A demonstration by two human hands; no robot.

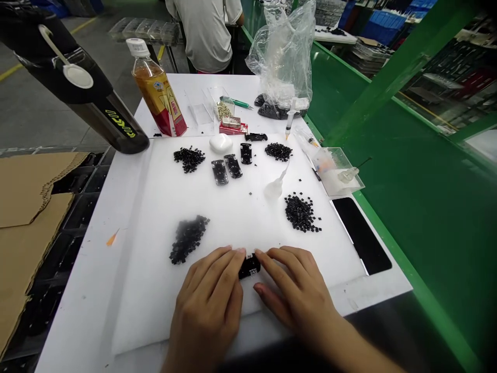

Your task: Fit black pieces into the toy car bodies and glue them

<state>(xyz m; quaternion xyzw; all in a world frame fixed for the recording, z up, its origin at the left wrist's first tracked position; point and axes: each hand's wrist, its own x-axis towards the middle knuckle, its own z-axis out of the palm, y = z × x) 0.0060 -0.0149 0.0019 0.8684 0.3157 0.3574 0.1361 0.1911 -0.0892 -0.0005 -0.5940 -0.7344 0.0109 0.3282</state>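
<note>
Both hands are set at the near edge of the white mat (155,290). Left hand (209,305) and right hand (295,290) are closed from either side on 1 small black housing (249,266), pinched between fingertips just above the mat. 3 similar housings (232,166) are laid side by side at the far end, judged finished. 4 heaps of black parts (301,212) are seen largely undiminished, so most of the work is judged outstanding. Bottle (157,93) stands beyond.
</note>
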